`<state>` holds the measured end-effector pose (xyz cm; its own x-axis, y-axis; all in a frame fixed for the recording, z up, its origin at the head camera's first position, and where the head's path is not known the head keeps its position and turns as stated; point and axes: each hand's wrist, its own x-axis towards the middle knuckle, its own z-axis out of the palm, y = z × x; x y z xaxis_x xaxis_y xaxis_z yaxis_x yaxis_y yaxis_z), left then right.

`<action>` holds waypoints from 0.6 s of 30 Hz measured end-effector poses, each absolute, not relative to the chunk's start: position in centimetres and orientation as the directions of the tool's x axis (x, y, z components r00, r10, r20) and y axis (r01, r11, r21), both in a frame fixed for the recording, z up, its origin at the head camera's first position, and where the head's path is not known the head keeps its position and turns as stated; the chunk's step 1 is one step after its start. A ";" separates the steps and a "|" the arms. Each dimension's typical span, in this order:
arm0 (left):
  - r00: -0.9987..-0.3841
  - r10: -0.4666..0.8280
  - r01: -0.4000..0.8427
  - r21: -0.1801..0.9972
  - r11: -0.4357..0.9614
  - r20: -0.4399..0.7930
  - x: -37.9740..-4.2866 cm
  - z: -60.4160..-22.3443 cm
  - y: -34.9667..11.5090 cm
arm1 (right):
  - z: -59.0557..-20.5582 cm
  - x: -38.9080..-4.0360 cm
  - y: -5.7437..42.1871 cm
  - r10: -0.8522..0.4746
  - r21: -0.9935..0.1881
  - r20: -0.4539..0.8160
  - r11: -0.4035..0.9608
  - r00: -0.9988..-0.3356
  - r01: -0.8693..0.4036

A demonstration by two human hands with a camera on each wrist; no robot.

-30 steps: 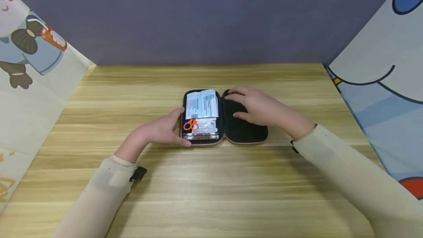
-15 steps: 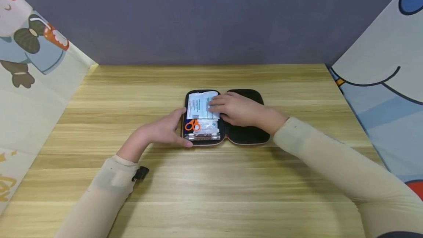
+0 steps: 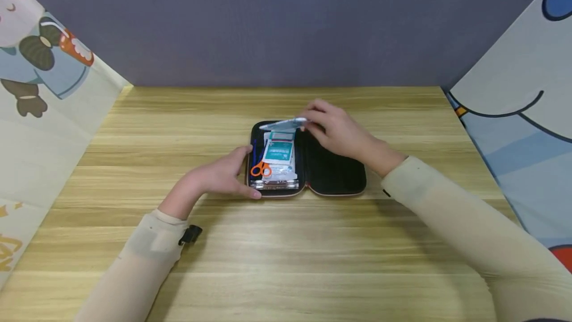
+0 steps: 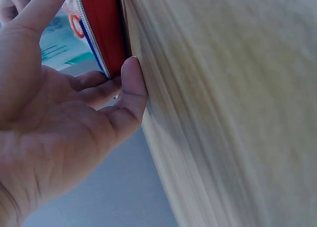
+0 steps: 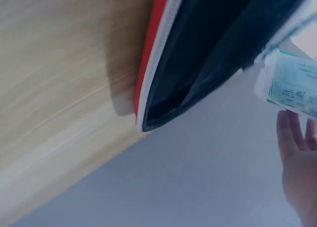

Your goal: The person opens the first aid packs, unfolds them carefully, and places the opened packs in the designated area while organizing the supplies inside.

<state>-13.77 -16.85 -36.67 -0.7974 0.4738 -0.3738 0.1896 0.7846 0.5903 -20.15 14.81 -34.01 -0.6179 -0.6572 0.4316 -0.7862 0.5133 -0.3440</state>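
A small zipped case [image 3: 337, 175] lies spread on the table, black inside and red outside. My right hand [image 3: 337, 125] pinches a white printed packet [image 3: 284, 124] by its right end, tilted up over the far part of the filled half. In the right wrist view the packet [image 5: 296, 83] shows pale green print above my fingers. Below it lie a green-and-white sachet [image 3: 279, 151], orange-handled scissors [image 3: 261, 169] and clear-wrapped items [image 3: 280, 176]. My left hand [image 3: 221, 173] rests against the case's left side, thumb at the near corner, fingers touching its red wall [image 4: 101, 28].
The wooden table [image 3: 286, 257] stretches around the case. A grey-purple wall [image 3: 286, 24] stands at the table's far edge, with cartoon-printed panels at left [image 3: 58, 108] and right [image 3: 505, 88]. A dark strap piece [image 3: 190, 234] sticks out at my left cuff.
My right hand has come from the case's bare half onto the white packet and raised it, uncovering the green sachet and more of the scissors. The left hand has stayed at the case's side.
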 end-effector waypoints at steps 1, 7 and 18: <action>-0.798 0.474 0.192 0.588 0.786 -0.372 -13.8 -36.7 -16.9 | -33.7 -20.3 15.1 -0.599 -0.404 0.436 0.537 -0.672 -0.741; -0.799 0.466 0.194 0.570 0.799 -0.381 -13.7 -36.6 -16.7 | -32.4 -21.2 18.7 -0.237 -0.703 0.162 0.654 -0.958 -0.280; -0.798 0.475 0.204 0.575 0.792 -0.371 -13.8 -36.6 -16.7 | -33.3 -21.6 25.1 -0.105 -0.713 -0.137 0.701 -0.985 0.024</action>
<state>-13.84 -16.73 -36.61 -0.7976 0.4753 -0.3714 0.2045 0.7923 0.5749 -21.62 25.09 -33.28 -0.9850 -0.1050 -0.1366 0.0242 0.7010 -0.7128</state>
